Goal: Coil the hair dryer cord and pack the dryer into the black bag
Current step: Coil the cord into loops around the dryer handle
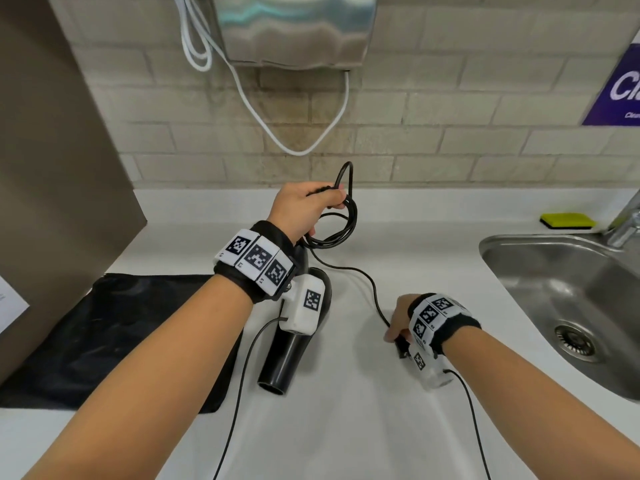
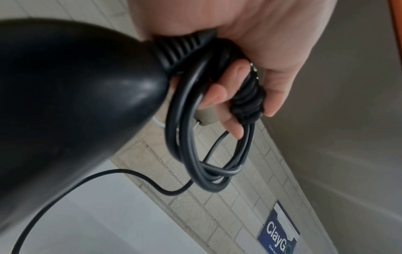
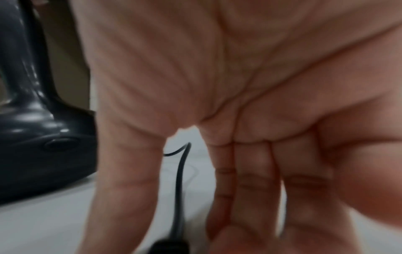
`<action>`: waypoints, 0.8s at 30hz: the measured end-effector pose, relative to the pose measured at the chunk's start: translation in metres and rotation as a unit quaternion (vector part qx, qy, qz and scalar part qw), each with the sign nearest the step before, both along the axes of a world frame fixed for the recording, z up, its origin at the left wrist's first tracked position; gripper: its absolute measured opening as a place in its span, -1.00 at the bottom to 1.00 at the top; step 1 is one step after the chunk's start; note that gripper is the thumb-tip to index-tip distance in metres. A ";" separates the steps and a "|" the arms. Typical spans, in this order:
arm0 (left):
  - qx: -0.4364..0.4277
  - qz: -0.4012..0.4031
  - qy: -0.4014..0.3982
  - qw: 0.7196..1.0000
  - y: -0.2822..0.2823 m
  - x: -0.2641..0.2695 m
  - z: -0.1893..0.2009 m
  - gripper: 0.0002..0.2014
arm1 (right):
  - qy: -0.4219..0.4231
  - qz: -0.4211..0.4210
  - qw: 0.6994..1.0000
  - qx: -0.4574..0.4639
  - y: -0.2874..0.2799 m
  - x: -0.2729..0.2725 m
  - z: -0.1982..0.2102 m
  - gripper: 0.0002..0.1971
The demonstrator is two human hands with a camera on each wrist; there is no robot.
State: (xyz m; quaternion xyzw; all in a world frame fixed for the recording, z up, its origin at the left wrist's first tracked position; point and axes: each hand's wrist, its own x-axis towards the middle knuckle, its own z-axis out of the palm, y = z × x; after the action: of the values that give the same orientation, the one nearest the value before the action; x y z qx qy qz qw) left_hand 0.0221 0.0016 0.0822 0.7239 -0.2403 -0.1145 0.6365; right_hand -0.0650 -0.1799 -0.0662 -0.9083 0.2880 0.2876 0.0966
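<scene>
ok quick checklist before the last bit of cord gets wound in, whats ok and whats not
1. Coils held: ok. The left hand grips the cord loops by the dryer handle.
2. Loose end in hand: cannot tell. The right hand is at the plug, but its grip is blurred.
3. Cord fully coiled: not ok. A loose stretch lies on the counter.
4. Stretch free of snags: ok.
5. Bag ready: cannot tell. It lies flat; its opening is not visible.
6. Dryer packed: not ok.
</scene>
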 end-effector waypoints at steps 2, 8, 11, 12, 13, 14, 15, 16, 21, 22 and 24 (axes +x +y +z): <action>0.001 -0.003 0.001 1.000 -0.002 -0.002 0.000 -0.89 | 0.006 0.027 0.999 -0.020 0.001 0.000 -0.004 -0.67; 0.014 -0.009 0.006 1.000 -0.001 -0.001 0.000 -0.92 | -0.101 -0.048 0.988 0.110 0.014 0.003 0.018 -0.81; 0.008 -0.005 0.011 1.000 -0.001 0.002 -0.001 -0.93 | -0.324 -0.158 0.857 0.369 0.025 0.005 0.038 -0.80; 0.007 -0.006 0.010 1.000 -0.002 0.002 -0.001 -0.93 | -0.389 -0.168 0.797 0.430 0.031 0.005 0.045 -0.79; 0.007 -0.005 0.005 1.000 -0.002 0.003 -0.001 -0.92 | -0.441 -0.167 0.739 0.481 0.037 0.006 0.052 -0.79; 0.008 -0.005 -0.002 1.000 -0.003 0.004 -0.002 -0.92 | -0.483 -0.162 0.687 0.518 0.043 0.007 0.059 -0.79; 0.007 -0.005 -0.010 1.000 -0.003 0.005 -0.003 -0.91 | -0.520 -0.158 0.641 0.542 0.050 0.008 0.067 -0.78; 0.003 -0.007 -0.016 1.000 -0.003 0.007 -0.003 -0.91 | -0.556 -0.157 0.604 0.549 0.055 0.009 0.074 -0.79; 0.008 -0.051 -0.012 0.999 -0.003 0.010 0.000 -0.86 | -0.685 -0.108 0.560 0.452 0.071 0.018 0.092 -0.76; 0.011 -0.066 -0.013 0.998 -0.003 0.009 0.002 -0.86 | -0.703 -0.096 0.581 0.399 0.072 0.021 0.092 -0.74; 0.032 -0.089 -0.028 0.995 -0.003 0.006 0.006 -0.86 | -0.728 -0.085 0.611 0.300 0.073 0.027 0.090 -0.71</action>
State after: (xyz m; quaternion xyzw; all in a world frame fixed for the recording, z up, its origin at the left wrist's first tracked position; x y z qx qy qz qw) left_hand 0.0283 -0.0016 0.0885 0.7223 -0.3180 -0.1582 0.5934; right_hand -0.0379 -0.1071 0.0242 -0.7109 0.0961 -0.4068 0.5657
